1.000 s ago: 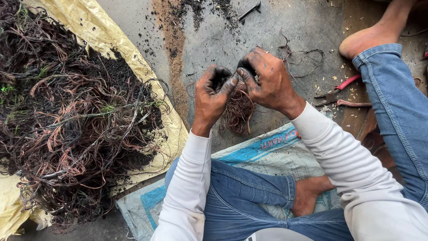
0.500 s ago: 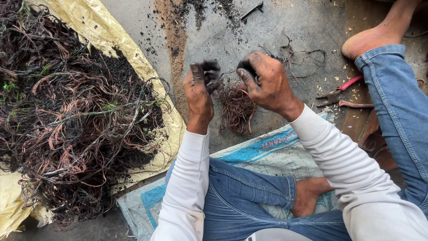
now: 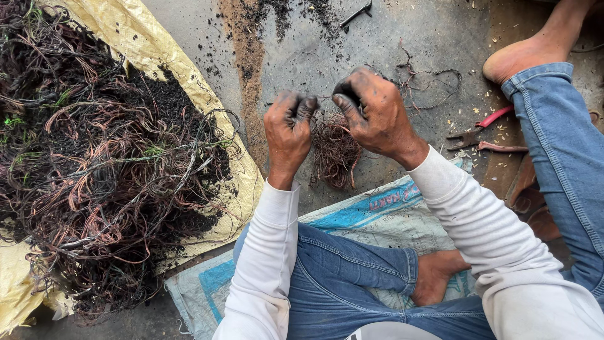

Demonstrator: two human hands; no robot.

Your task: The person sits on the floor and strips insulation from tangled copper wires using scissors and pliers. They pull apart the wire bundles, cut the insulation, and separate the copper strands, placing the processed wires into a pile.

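Note:
My left hand and my right hand are both blackened with soot and held close together above the concrete floor. Each pinches one end of a thin strand of wire stretched between them. Right below the hands lies a small tangle of bare copper wire on the floor. A big heap of burnt, tangled wire rests on a yellow sack to the left. I sit cross-legged in blue jeans on a white and blue woven sack.
Red-handled pliers lie on the floor at the right, beside my raised foot. Stray wire loops and black ash are scattered on the concrete beyond the hands. A dark metal piece lies at the top.
My hands have drawn slightly apart, pulling a thin strand between them. The small copper tangle below now shows more fully.

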